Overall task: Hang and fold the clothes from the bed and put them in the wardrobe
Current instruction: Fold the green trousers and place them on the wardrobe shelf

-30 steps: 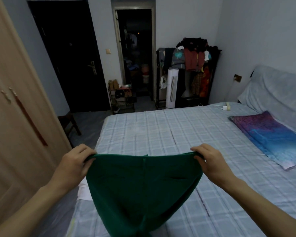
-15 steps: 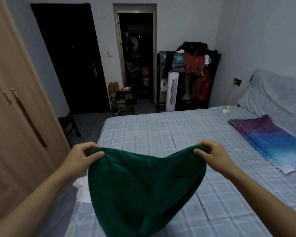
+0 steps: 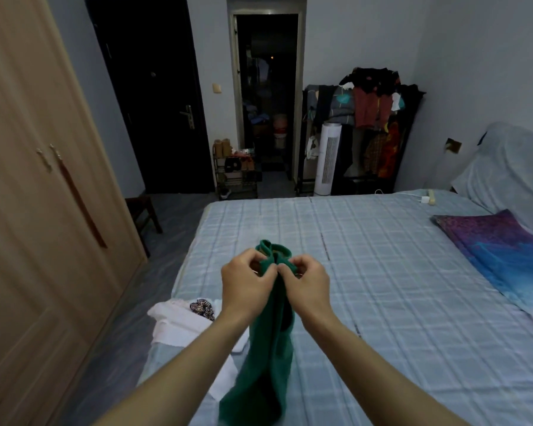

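Our left hand (image 3: 246,282) and right hand (image 3: 305,282) are pinching the top edge of the green garment (image 3: 271,348), side by side.
It is hanging doubled lengthwise above the bed (image 3: 382,272), near its left edge; the wardrobe (image 3: 28,210) is standing closed at left.

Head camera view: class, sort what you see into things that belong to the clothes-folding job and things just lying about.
Belong to the job: green garment, pinched by left hand and right hand; white clothes; bed; wardrobe.
Just lying about: white fan; shoe rack; stool; clothes rack.
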The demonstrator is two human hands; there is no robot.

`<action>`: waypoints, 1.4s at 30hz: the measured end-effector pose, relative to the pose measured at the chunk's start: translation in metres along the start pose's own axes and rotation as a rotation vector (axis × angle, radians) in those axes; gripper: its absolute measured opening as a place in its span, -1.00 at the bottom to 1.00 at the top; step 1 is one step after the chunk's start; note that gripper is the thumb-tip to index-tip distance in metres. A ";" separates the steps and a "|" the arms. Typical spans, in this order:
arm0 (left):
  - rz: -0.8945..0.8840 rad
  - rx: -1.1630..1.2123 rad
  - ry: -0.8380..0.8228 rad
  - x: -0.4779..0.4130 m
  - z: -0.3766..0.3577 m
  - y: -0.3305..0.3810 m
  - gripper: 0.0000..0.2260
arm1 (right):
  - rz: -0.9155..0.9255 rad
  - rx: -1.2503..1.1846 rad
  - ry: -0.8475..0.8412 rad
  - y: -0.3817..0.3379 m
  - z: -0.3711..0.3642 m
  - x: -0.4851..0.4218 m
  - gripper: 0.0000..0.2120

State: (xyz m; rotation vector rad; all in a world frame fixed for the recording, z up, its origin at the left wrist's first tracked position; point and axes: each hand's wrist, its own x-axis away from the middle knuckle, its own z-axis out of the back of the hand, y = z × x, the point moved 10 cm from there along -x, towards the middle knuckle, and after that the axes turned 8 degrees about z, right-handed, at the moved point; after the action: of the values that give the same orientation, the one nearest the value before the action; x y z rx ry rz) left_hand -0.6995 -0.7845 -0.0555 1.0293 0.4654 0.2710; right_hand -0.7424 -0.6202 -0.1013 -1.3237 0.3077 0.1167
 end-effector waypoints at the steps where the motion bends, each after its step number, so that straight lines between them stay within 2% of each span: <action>1: 0.000 0.009 0.004 0.004 0.000 -0.001 -0.86 | -0.007 -0.020 -0.005 0.000 0.000 0.004 -0.91; 6: 0.085 0.020 -0.043 0.012 0.002 -0.020 -0.90 | -0.036 -0.103 -0.077 0.002 0.000 0.017 -0.96; 10: 0.107 0.081 -0.099 0.027 -0.003 -0.022 -0.93 | 0.009 -0.154 -0.157 -0.006 -0.004 0.029 -0.97; 14: 0.133 0.147 -0.271 0.041 -0.018 -0.027 -0.70 | 0.045 -0.171 -0.241 -0.009 -0.003 0.038 -0.77; 17: 0.046 0.166 -0.440 0.055 -0.028 -0.018 -0.58 | 0.087 -0.077 -0.221 -0.005 0.005 0.038 -0.78; 19: 0.005 0.120 -0.485 0.062 -0.028 -0.019 -0.57 | 0.152 -0.017 -0.243 -0.004 0.007 0.041 -0.81; 21: -0.037 0.043 -0.429 0.060 -0.017 -0.022 -0.67 | 0.232 0.059 -0.275 -0.005 0.009 0.047 -0.81; 23: -0.113 -0.017 -0.297 0.053 0.006 -0.024 -0.78 | 0.285 0.105 -0.308 -0.005 0.013 0.052 -0.81; 25: -0.219 -0.123 -0.247 0.046 0.023 -0.025 -0.75 | 0.344 0.133 -0.363 -0.007 0.016 0.055 -0.79; 27: -0.306 -0.257 -0.362 0.045 0.022 -0.030 -0.60 | 0.404 0.158 -0.412 -0.011 0.019 0.058 -0.76; 29: -0.394 -0.383 -0.502 0.052 0.011 -0.035 -0.53 | 0.443 0.158 -0.424 -0.014 0.024 0.060 -0.74; 31: -0.502 -0.441 -0.564 0.064 0.002 -0.032 -0.58 | 0.461 0.141 -0.422 -0.015 0.028 0.060 -0.73; 34: -0.603 -0.393 -0.582 0.081 -0.006 -0.024 -0.69 | 0.464 0.118 -0.400 -0.015 0.033 0.061 -0.73; 38: -0.694 -0.341 -0.564 0.100 -0.012 -0.015 -0.66 | 0.433 0.087 -0.348 -0.011 0.040 0.061 -0.74; 42: -0.777 -0.573 -0.548 0.111 -0.022 -0.021 -0.66 | 0.403 0.057 -0.346 -0.008 0.044 0.061 -0.72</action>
State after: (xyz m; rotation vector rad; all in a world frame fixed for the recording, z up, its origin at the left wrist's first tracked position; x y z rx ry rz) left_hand -0.6135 -0.7302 -0.1105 0.2808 0.2317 -0.5417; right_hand -0.6757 -0.5851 -0.1023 -1.1470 0.2765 0.6640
